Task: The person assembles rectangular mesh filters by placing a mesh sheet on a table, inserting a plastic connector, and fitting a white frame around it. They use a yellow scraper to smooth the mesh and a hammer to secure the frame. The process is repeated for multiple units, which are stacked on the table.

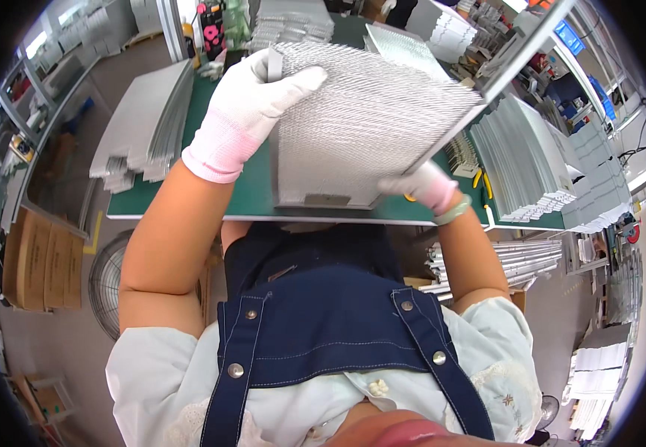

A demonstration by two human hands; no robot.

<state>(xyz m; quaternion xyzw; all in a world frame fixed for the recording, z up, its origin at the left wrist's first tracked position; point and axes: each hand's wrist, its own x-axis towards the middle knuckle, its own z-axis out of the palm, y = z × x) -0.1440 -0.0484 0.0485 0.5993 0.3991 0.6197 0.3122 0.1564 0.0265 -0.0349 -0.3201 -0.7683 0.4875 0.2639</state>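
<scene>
I hold a square silver mesh filter panel [368, 123] tilted up over the green table [248, 195]. My left hand [245, 108], in a white glove with a pink cuff, grips the panel's upper left edge, thumb across the mesh. My right hand [427, 186], gloved the same way, holds the panel's lower right corner from underneath and is partly hidden by it. The panel has a grey metal frame with a small tab on its near edge.
Stacks of grey metal strips [148, 123] lie at the table's left, and more stacked frames [524, 167] at the right. More mesh panels [293, 22] sit at the back. A fan [111, 283] and cardboard boxes [43, 261] stand on the floor at the left.
</scene>
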